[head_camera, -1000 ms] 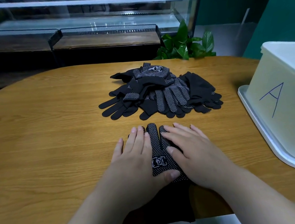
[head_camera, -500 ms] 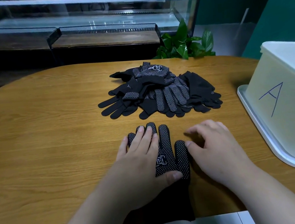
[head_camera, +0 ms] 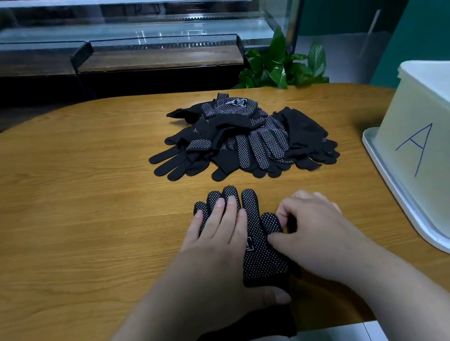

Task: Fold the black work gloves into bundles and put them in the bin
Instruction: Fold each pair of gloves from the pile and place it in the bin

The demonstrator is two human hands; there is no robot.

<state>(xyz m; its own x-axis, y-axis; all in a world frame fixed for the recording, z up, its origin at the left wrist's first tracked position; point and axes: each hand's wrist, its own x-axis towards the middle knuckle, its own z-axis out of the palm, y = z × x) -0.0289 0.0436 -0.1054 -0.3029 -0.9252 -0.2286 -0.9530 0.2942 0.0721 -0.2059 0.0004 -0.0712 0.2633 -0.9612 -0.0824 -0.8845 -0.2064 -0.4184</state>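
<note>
Pressing flat with straight fingers, the left grip (head_camera: pixel 218 244) pins the glove (head_camera: pixel 260 262), fingertips pointing away from the tabletop (head_camera: pixel 82 216) near edge, while the right grip (head_camera: pixel 316 230) pinches its thumb.

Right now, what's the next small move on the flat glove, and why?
Probably fold the glove's thumb in over the palm. The left hand lies flat on the dotted glove, pinning it, and the right hand curls its fingers at that thumb; whether they grip it yet is unclear.
</note>
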